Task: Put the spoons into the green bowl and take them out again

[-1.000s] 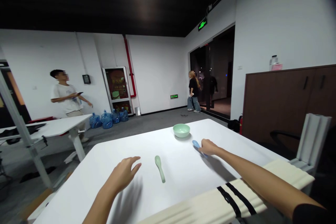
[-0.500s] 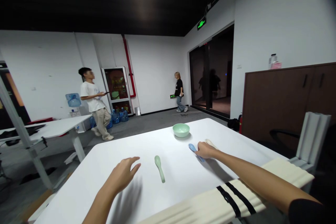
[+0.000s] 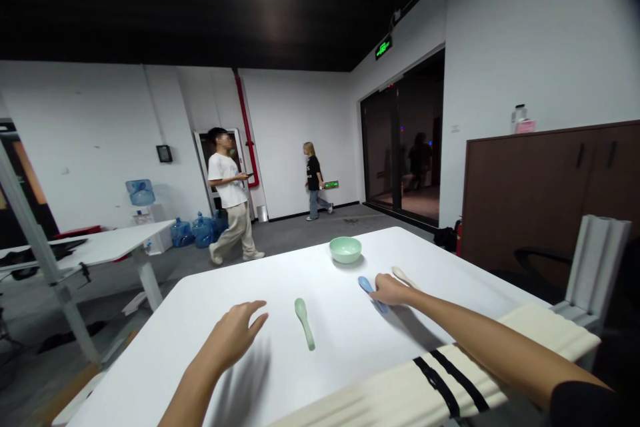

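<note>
Blue spoon (image 3: pixel 365 284) pinched in the right hand (image 3: pixel 393 289), left hand (image 3: pixel 234 333) open

The right hand reaches forward over the white table (image 3: pixel 215 290), its fingers drawn together on the middle of the blue spoon. The spoon's bowl shows beyond the fingertips, ahead and to their left, and its handle end comes out again on the near side of them, pointing back toward the body. Whether its underside rests on the tabletop or is just clear of it, I cannot tell.

Just beyond and to the right of that hand lies a cream spoon (image 3: pixel 401 274), its handle partly hidden behind the hand. Farther ahead of the right hand, and to its left, a green bowl (image 3: pixel 345 251) stands upright near the far edge.

The left hand hovers above the table with its shadow below, thumb spread from the fingers, holding nothing. A green spoon (image 3: pixel 305 323) lies to its right, near but apart from it, the bowl end pointing away and the handle end toward the body.

Below the right forearm runs a pale padded bar (image 3: pixel 360 400) with two black strips (image 3: pixel 437 383) across it. Well beyond both hands, a person in a white shirt (image 3: pixel 229 183) and a person in a black shirt (image 3: pixel 313 173) are mid-stride.
</note>
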### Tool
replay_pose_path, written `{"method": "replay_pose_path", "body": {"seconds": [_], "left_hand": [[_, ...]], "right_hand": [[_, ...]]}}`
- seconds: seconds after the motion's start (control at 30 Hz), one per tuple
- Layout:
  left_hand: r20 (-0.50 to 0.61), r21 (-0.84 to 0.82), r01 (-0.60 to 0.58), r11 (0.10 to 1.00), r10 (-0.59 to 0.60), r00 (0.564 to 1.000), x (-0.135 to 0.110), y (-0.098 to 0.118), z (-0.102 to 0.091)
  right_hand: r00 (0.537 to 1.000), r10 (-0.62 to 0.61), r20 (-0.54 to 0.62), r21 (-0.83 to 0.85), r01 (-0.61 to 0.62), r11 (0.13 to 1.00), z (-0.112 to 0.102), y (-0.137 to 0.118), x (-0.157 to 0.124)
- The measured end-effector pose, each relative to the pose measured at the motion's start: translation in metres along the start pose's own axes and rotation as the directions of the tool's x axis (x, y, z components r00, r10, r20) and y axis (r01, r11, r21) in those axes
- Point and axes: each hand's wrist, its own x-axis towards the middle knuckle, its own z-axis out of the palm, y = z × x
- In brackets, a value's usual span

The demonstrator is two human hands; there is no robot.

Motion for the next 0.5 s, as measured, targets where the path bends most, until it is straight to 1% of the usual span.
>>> {"method": "replay_pose_path", "body": {"seconds": [0.2, 0.5], "left_hand": [[0.008, 0.008, -0.002, 1.0, 0.002, 1.0, 0.0002, 0.0011, -0.0015], [0.002, 0.019, -0.001, 1.0, 0.001, 1.0, 0.0001, 0.0006, -0.002]], "right_hand": [[0.999, 0.034, 0.011, -0.03, -0.033, 0.999, 0.0016, 0.001, 0.0019], [0.999, 0.046, 0.001, -0.054, -0.046, 0.998, 0.0015, 0.0008, 0.0027]]}}
